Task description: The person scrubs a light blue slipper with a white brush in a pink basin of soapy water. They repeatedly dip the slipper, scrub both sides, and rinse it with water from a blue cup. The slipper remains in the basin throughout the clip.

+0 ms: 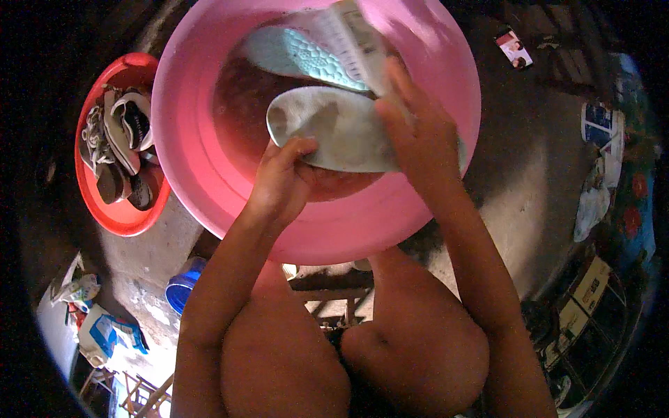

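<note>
My left hand [285, 175] grips the rounded end of a pale, stained flat shoe sole or slipper [329, 125], thumb on top. The sole lies across the wide pink plastic basin [188, 130], and its far end runs under my right hand [420, 128]. Motion blurs my right fingers, which are closed around the lower end of a pale brush [363, 44] with whitish bristles along its left side. Behind the sole, a turquoise slipper [319, 55] with a bumpy footbed rests in the basin, partly covered by the brush. Dark liquid seems to fill the basin's bottom.
A red basin [117, 222] holding several shoes [125, 125] stands left of the pink one. A blue container [183, 290] sits beside my left forearm. A phone [514, 48] with its screen lit lies on the ground at upper right. Boxes [583, 298] stand at lower right.
</note>
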### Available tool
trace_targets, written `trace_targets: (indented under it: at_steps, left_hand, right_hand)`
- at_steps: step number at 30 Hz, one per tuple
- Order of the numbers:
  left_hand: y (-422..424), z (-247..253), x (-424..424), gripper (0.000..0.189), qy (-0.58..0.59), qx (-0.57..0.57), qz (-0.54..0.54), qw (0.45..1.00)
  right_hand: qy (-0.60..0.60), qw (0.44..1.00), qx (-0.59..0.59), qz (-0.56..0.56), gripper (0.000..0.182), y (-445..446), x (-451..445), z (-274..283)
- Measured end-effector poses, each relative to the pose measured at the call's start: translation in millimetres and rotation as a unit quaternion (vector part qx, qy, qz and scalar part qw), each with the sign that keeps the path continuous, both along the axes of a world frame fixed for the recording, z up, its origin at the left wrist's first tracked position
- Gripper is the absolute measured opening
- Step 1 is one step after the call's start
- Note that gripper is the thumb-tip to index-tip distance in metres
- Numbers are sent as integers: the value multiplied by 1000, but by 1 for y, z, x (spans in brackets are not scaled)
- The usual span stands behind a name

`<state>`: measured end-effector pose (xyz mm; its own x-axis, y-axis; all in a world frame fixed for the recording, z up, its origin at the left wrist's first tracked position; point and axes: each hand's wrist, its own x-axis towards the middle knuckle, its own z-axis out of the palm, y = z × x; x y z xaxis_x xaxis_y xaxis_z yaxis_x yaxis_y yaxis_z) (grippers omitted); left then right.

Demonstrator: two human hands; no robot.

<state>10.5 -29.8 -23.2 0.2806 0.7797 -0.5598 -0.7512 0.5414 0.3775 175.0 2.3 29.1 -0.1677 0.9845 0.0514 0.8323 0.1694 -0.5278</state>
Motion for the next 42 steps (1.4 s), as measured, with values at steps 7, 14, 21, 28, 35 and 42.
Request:
trace_targets:
  at_steps: [7, 14, 21, 28, 35, 42]
  left_hand:
    - [-6, 9, -8, 48, -32, 7, -117, 993]
    - [10, 17, 2, 51, -67, 60, 54, 994]
    - [18, 18, 0, 56, -83, 57, 144, 985]
    - [22, 8, -6, 59, -109, 52, 131, 984]
    - [13, 18, 15, 66, -44, 60, 98, 992]
    - [16, 7, -1, 67, -65, 7, 117, 991]
  right_hand:
    - [124, 976, -178, -21, 59, 0, 8, -4]
    - [217, 950, -222, -9, 47, -7, -2, -7]
    - [33, 986, -92, 134, 42, 10, -19, -18]
    - [49, 986, -157, 7, 40, -6, -23, 11]
    - [132, 961, -224, 95, 47, -33, -20, 11]
    - [33, 952, -280, 117, 45, -51, -14, 20]
